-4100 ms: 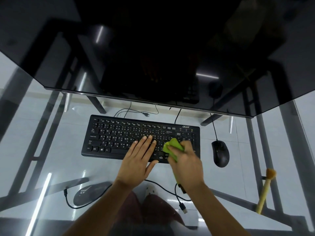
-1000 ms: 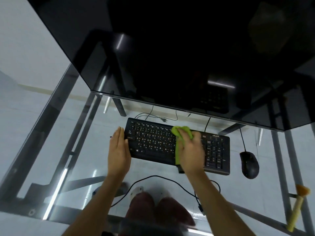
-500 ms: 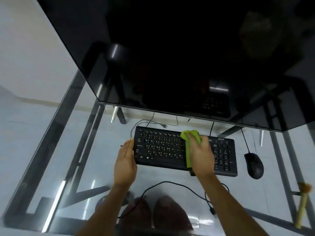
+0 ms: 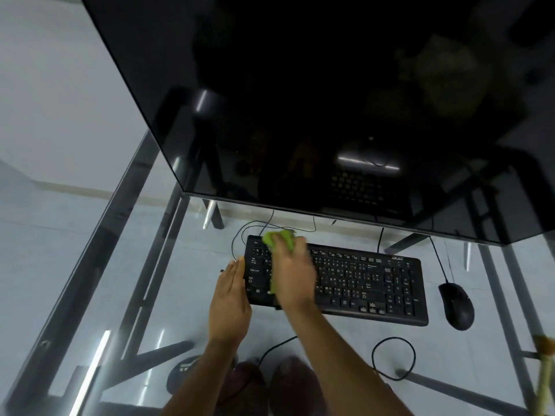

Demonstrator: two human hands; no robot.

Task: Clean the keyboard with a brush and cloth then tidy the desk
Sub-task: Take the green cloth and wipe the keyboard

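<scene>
A black keyboard (image 4: pixel 360 280) lies on the glass desk (image 4: pixel 90 265) under the monitor. My right hand (image 4: pixel 292 277) presses a green cloth (image 4: pixel 277 240) onto the keyboard's left end, and the cloth sticks out past my fingertips at the top row. My left hand (image 4: pixel 231 298) rests flat, fingers together, against the keyboard's left edge. A brush (image 4: pixel 545 373) with a yellow handle lies at the desk's far right edge, partly cut off by the frame.
A big dark monitor (image 4: pixel 300 100) overhangs the back of the desk. A black mouse (image 4: pixel 456 304) sits right of the keyboard. Cables loop behind the keyboard and under the glass (image 4: pixel 393 358). Metal frame bars and my knees show through the glass.
My right hand has slid the cloth leftward along the keyboard, from near its middle to its left end. My left hand stays at the left edge. The view has shifted left.
</scene>
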